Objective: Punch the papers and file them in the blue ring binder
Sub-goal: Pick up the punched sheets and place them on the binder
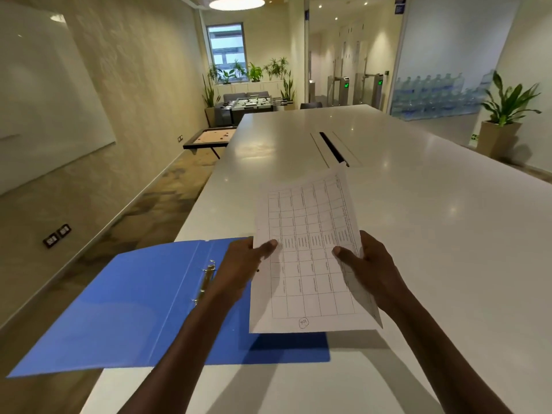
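Printed papers [310, 258] with a table grid are held up in the air above the white table [433, 219]. My left hand [242, 264] grips their left edge, thumb on top. My right hand [367, 264] grips the right edge the same way. The blue ring binder [128, 306] lies open and flat at the table's left edge, its left cover hanging past the edge. Its metal rings [206, 279] show along the spine, partly behind my left wrist. The papers hide part of the binder's right cover. No hole punch is in view.
A dark cable slot [333, 147] runs along the middle of the long table. The floor drops off to the left of the table. A low games table [209, 138] and a football table [254, 104] stand farther back; a potted plant [504, 112] is at the right.
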`<state>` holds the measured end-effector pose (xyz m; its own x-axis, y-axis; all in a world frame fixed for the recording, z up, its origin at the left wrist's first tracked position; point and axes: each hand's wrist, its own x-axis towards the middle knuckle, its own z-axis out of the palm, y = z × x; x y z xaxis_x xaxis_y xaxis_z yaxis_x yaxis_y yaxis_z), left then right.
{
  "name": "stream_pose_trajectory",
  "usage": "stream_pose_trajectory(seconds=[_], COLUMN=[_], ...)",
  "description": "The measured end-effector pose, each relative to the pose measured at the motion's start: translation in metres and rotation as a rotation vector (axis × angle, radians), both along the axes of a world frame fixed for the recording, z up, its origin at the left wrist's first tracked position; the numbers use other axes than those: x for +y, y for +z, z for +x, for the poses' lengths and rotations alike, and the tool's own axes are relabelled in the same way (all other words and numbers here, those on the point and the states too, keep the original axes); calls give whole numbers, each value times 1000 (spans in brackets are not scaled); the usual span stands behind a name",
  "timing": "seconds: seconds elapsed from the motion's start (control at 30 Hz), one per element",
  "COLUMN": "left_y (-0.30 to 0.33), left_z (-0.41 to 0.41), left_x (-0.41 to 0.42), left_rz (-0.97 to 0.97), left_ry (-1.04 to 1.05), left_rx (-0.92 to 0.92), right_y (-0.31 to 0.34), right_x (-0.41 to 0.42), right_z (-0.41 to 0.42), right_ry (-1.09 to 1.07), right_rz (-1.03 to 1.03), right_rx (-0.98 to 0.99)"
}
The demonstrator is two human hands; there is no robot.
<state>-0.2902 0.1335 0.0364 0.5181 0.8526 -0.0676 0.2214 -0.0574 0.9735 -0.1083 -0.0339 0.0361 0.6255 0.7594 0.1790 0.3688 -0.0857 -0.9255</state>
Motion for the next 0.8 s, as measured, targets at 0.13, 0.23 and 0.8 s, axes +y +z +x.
stream_pose_trajectory(seconds=[0.13,0.23,0.8], left_y=[1,2,-24], left_z=[-24,-41,-81], left_x=[25,40,116], left_rz=[-41,-86,127], left_ry=[130,120,203], left_rx=[-28,-62,307], right_y=[-5,-9,-26], right_x=[15,24,85], right_z=[-24,-39,-98], right_ry=[8,16,-5], right_rz=[-24,-31,-105], right_rx=[10,32,123])
